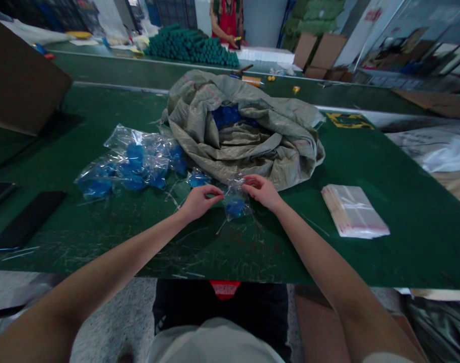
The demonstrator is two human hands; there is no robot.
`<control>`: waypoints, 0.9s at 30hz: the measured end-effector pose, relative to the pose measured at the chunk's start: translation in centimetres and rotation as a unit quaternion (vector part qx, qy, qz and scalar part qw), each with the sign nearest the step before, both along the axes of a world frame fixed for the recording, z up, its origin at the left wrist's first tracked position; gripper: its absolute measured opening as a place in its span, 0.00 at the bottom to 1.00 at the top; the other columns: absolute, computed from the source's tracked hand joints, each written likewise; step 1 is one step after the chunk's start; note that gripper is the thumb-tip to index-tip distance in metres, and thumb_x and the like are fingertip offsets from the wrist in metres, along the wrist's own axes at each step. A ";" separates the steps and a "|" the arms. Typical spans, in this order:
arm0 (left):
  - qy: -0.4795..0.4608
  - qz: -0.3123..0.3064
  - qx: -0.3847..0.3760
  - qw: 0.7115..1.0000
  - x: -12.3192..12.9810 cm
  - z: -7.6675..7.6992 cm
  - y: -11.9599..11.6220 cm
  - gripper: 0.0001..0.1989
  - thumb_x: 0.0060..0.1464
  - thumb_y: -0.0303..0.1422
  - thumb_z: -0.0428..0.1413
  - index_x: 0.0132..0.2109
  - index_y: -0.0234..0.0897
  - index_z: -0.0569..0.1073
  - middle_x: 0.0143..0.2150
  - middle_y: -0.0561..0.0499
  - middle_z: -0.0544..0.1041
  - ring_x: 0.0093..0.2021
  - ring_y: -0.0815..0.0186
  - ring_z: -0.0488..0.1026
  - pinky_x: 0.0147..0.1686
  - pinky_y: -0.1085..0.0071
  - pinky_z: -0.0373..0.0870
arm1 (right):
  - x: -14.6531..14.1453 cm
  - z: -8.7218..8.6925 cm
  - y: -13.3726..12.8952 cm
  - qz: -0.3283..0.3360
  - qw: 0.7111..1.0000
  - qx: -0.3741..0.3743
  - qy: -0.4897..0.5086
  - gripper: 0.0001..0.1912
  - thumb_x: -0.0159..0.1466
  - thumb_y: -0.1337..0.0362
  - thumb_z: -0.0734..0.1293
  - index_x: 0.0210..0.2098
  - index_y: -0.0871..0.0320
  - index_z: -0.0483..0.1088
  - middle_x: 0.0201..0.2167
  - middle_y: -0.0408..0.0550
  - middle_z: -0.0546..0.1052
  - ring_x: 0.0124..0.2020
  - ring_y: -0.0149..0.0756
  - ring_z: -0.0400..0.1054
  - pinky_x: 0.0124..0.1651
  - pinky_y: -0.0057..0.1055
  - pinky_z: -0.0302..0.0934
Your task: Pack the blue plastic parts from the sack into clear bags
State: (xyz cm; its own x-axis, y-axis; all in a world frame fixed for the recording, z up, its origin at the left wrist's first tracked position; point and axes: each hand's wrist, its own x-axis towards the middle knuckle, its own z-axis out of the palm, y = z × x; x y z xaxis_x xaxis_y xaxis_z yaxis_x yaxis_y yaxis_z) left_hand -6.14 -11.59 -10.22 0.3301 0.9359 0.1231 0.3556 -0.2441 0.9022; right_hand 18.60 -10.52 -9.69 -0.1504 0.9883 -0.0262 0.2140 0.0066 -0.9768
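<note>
The green table's (290, 259) near edge runs straight across just in front of the person's lap, and a scuffed strip of green surface lies between that edge and the hands. To the right, a stretch of tabletop separates the right forearm from a stack of flat clear bags (356, 209), which sits well inside the right edge. On the left, a black phone-like slab (27, 220) lies near the front edge, with a brown cardboard box (23, 83) behind it. A bulky grey-green woven sack (290, 156) fills the middle – little room is left between its front fold and the fingers.

The left hand (201, 201) and right hand (263, 192) are a little apart, thumb and fingers pinched on a small clear bag (233, 188) between them: the left at its left side, the right at its upper right. A round blue piece (236, 207) shows in the lower part of that bag. The sack's mouth is slumped open, with darker blue pieces (225, 117) inside. Left of it lies a heap of filled clear bags (135, 164) – blue pieces show through the shiny film – and one more bagged piece (197, 178) rests just beyond the left hand.
</note>
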 end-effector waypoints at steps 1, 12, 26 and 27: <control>0.016 -0.001 0.016 1.000 0.0 0.0 0.0 0.15 0.52 0.43 0.62 0.38 0.34 0.79 0.38 0.47 0.81 0.37 0.63 0.77 0.39 0.68 0.75 | 0.0 0.0 0.0 0.004 1.000 0.011 0.001 0.20 0.54 0.56 0.72 0.45 0.56 0.73 0.34 0.43 0.78 0.22 0.23 0.62 0.21 0.21 0.56; 0.124 -0.007 0.301 0.946 -0.7 -0.3 -0.4 0.12 0.62 0.37 0.54 0.41 0.38 0.81 0.40 0.47 0.82 0.35 0.68 0.78 0.37 0.73 0.76 | 0.4 -0.4 -1.3 0.017 0.998 0.039 0.049 0.12 0.55 0.55 0.72 0.32 0.56 0.73 0.33 0.47 0.79 0.34 0.38 0.77 0.33 0.32 0.72; 0.231 -0.066 0.404 0.883 -2.3 -1.6 -0.6 0.15 0.63 0.32 0.52 0.53 0.41 0.77 0.49 0.47 0.81 0.41 0.66 0.81 0.38 0.73 0.78 | 2.0 -0.6 -2.6 0.058 0.961 0.226 -0.148 0.08 0.62 0.65 0.65 0.33 0.51 0.77 0.44 0.47 0.80 0.46 0.39 0.74 0.54 0.44 0.67; 0.234 -0.065 0.405 0.881 -2.3 -1.7 -0.6 0.15 0.63 0.32 0.52 0.53 0.41 0.77 0.50 0.47 0.80 0.41 0.66 0.81 0.38 0.73 0.78 | 2.0 -0.7 -2.6 0.057 0.962 0.223 -0.146 0.08 0.62 0.65 0.65 0.33 0.51 0.77 0.44 0.47 0.80 0.46 0.39 0.74 0.54 0.44 0.67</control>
